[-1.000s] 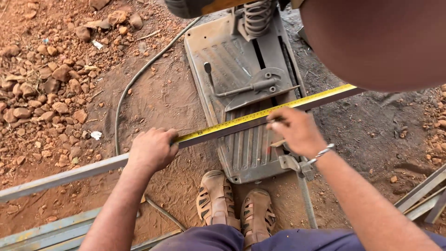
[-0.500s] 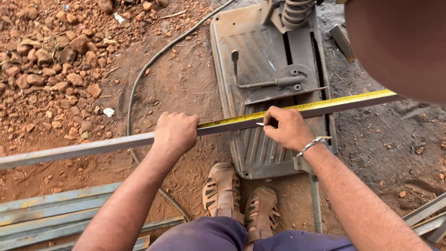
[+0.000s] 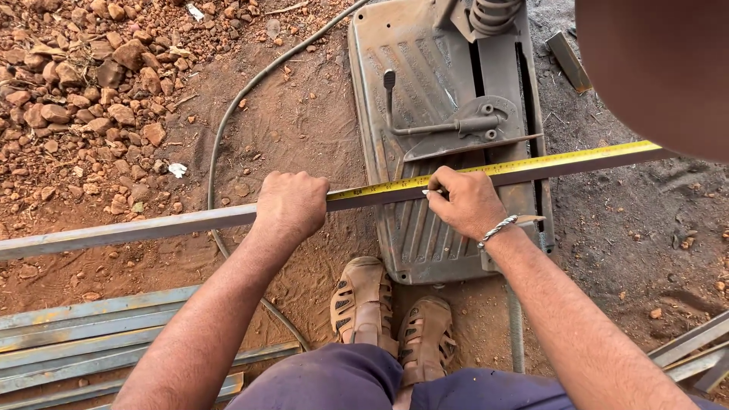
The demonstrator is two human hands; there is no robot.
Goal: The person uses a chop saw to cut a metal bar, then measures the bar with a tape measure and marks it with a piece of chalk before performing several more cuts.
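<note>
A long grey metal bar (image 3: 137, 230) runs across the view from left to right, lying over the base of a cut-off saw (image 3: 425, 99). A yellow tape measure blade (image 3: 531, 163) lies stretched along the bar's top. My left hand (image 3: 290, 203) grips the bar and pins the tape's end on it. My right hand (image 3: 467, 201), with a metal bracelet at the wrist, pinches a small marker against the bar beside the tape, over the saw base. What the marker is stays too small to tell.
Red stones (image 3: 83, 83) are piled at the upper left. A cable (image 3: 228, 121) curves over the red dirt. More metal bars (image 3: 99, 342) lie at the lower left and some at the lower right (image 3: 691, 357). My sandalled feet (image 3: 387, 319) stand by the saw base.
The view has shifted, so the bar and saw sit higher and further right. Both hands stay on the bar; my right hand has moved slightly left along the tape.
</note>
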